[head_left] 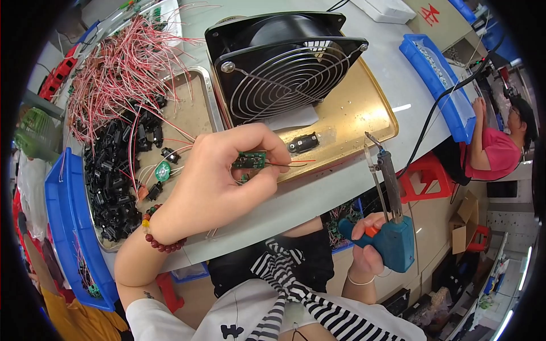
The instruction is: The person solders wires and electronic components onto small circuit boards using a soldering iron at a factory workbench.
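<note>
Near the table's front edge, my left hand (219,179) is closed, pinching a small green circuit board (249,161) between thumb and fingers. A red wire and a dark wire stick out from the board to the right. My right hand (367,253) grips a blue soldering gun (399,241) with a red trigger, held in front of the table edge. The gun's metal tip points up, beside the front right corner of a gold tray (384,122). On that tray lies a small black housing (303,142), just beyond my left fingertips.
A black fan (287,74) with a wire guard stands behind my left hand. Left of it, a metal tray (213,99) bears black housings (116,187) and tangled red and white wires (125,74). Blue bins (74,221) flank the table. A person in pink (500,145) sits right.
</note>
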Demonstrator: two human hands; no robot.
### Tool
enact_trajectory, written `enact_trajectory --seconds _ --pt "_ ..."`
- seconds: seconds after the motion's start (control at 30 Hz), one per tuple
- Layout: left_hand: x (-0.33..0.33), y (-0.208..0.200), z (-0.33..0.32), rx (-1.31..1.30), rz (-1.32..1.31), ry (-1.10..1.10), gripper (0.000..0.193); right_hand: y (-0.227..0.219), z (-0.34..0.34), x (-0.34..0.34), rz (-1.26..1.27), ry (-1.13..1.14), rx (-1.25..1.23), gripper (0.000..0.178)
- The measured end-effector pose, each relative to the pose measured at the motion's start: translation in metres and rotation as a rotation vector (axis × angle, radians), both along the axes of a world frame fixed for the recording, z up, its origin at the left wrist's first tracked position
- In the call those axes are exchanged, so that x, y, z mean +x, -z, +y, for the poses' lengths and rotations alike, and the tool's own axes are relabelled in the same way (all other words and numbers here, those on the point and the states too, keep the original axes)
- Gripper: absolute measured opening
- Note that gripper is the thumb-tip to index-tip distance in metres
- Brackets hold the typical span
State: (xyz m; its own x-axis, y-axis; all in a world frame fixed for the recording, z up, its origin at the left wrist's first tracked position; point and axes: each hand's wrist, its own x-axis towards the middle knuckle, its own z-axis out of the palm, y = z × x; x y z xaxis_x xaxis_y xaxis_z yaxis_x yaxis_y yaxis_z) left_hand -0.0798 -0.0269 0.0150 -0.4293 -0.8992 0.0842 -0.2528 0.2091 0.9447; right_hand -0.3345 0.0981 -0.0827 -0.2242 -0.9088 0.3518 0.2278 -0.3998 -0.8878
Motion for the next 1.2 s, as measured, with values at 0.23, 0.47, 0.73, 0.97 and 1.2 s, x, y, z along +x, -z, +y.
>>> enact_trajectory --seconds 0.23,0.47,0.73,0.97,1.2 --pt "-0.001 0.002 -0.002 -0.033 -0.024 -0.044 0.012 -0.003 0.002 -0.001 0.006 0.003 0.009 0.045" --pt "-0.004 0.007 -0.005 -0.277 -0.222 -0.082 0.010 -0.002 0.001 -0.002 0.027 -0.011 0.005 0.046" --pt "-0.005 0.007 -0.004 -0.352 -0.268 -0.058 0.009 -0.002 0.001 -0.002 0.022 -0.008 0.002 0.045" --pt "-0.006 0.008 -0.009 -0.348 -0.239 -0.074 0.009 -0.004 0.000 -0.002 0.022 0.000 0.011 0.046" --pt "-0.009 0.006 -0.010 -0.280 -0.189 -0.094 0.011 -0.008 -0.002 0.000 0.024 -0.017 0.043 0.046"
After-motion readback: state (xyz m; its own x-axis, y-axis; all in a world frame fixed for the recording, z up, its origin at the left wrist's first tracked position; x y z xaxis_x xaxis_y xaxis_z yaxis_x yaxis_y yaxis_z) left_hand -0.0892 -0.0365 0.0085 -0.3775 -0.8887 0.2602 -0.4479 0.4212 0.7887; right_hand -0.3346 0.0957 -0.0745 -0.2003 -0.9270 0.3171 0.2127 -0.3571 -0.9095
